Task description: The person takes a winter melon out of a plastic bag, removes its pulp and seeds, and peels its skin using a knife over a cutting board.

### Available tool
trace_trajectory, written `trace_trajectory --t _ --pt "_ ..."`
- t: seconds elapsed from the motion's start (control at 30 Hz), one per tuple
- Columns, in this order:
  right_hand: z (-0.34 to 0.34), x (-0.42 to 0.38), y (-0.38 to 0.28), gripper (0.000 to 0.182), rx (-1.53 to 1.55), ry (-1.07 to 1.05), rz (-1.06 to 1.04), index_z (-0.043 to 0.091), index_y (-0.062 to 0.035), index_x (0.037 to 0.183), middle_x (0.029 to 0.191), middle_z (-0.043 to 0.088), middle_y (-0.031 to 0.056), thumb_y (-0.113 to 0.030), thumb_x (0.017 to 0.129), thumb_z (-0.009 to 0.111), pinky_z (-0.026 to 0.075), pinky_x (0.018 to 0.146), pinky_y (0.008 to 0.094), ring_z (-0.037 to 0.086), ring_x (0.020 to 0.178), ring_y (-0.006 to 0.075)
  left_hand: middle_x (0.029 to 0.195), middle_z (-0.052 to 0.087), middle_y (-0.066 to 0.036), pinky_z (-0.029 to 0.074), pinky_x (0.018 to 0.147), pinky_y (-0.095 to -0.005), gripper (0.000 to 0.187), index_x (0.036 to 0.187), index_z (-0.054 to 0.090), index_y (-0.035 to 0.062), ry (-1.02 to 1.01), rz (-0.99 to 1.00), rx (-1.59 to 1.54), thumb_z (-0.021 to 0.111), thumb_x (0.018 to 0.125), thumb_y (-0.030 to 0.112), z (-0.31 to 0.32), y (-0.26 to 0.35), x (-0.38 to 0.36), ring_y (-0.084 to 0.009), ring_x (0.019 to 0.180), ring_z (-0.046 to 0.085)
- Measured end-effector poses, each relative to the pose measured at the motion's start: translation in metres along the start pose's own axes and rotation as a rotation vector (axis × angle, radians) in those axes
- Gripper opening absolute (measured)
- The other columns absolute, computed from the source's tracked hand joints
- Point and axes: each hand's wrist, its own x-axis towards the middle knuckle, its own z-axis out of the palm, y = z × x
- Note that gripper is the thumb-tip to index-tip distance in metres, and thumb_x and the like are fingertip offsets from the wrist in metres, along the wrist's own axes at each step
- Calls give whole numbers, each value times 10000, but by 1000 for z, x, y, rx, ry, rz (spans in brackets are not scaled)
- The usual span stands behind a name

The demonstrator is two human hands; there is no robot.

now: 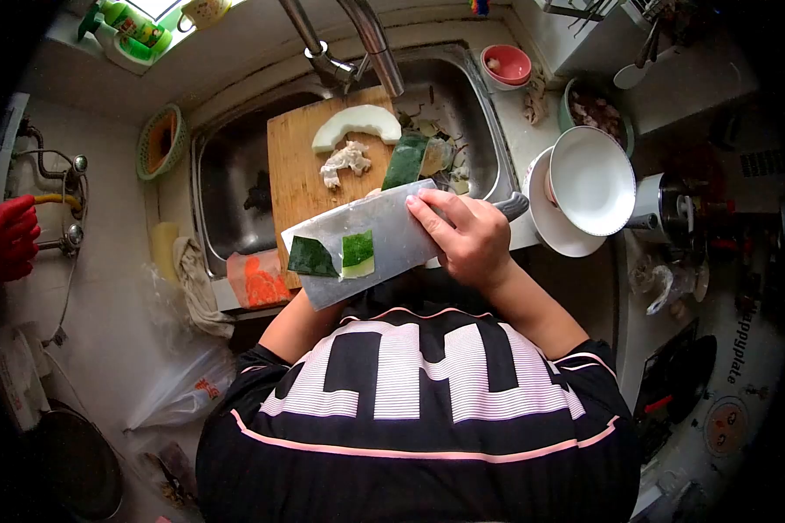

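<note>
Your right hand [475,235] is clamped on the cleaver [366,213], fingers pressed on the blade's face near the handle, which juts out to the right. Your left hand is hidden behind the blade, with just the forearm showing, so you can't tell whether it is open or closed. On the broad blade lie two green-skinned pieces, a dark one [313,256] at the left and a brighter one [358,253] beside it.

Past the blade, the wooden cutting board [296,166] lies over the sink [216,192]. It carries a curved pale slice [356,122], probably winter melon, with stringy whitish pulp [346,163] just below. A long strip of green rind [405,162] sits by the board's right edge, near scraps [458,170] in the sink.

Right of the sink, a white bowl [591,181] overlaps a white plate [567,240] on the desk [519,131]. The faucet [379,44] stands behind the board.
</note>
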Motion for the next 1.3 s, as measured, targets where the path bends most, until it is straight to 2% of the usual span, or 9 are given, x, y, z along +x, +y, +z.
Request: trace_trajectory --t 0.23,0.27,0.33,0.37,0.53,0.63,0.73,1.13,1.3 --pt "9 -2 -1 323 -30 -19 32 659 -64 1069 977 608 62 -149 776 554 479 539 333 598 650 193 1331 488 -138 460 967 -403 484 1330 439 74 14 124 122 445 955 380 -20 3 -8 -267 1169 522" --pt "11 -2 0 322 -37 -9 52 659 -63 1069 978 609 63 -145 776 553 481 542 334 599 653 197 1318 497 -128 452 972 -399 472 1321 447 79 68 195 290 491 940 355 -23 -2 -6 -260 1165 521" --pt "15 -2 1 320 -52 10 87 659 -62 1070 979 609 64 -137 778 553 486 546 337 602 661 203 1261 526 -79 397 1013 -381 554 1299 461 93 77 511 1682 693 812 220 8 9 -4 -236 1158 508" --pt "16 -1 1 319 -61 8 97 659 -62 1070 982 609 64 -135 777 554 491 552 337 605 666 205 1225 537 -53 371 1022 -361 660 1301 454 90 120 440 1635 758 718 145 25 10 -6 -223 1141 504" --pt "19 4 2 314 -44 -26 147 658 -57 1067 988 610 65 -121 779 551 523 597 341 632 703 218 1225 537 -38 361 1025 -376 606 1259 487 90 52 486 1882 745 710 109 28 18 -9 -194 1157 493" --pt "22 4 5 345 8 -42 188 661 -60 1075 990 609 63 -61 744 567 528 622 348 639 713 251 939 629 -1 493 766 -281 342 1044 599 60 329 171 1262 708 719 53 64 25 -16 -116 860 600" --pt "26 8 2 369 30 -62 216 664 -66 1081 988 609 57 -30 724 575 528 637 352 640 718 266 820 623 5 480 618 -236 272 975 607 44 340 107 1276 703 721 51 58 31 -26 -74 721 585" --pt "57 -8 10 302 72 -131 348 648 -74 1094 982 590 72 -87 826 511 534 615 372 654 687 287 847 552 11 454 706 -233 415 1054 517 26 301 76 1375 698 681 31 66 53 -40 -66 765 521" --pt "67 -33 30 268 34 -274 609 648 -82 1067 964 576 108 -74 856 484 512 672 432 625 775 333 847 545 18 444 706 -223 420 1065 517 34 269 35 1293 690 683 19 80 60 -56 -64 767 512"
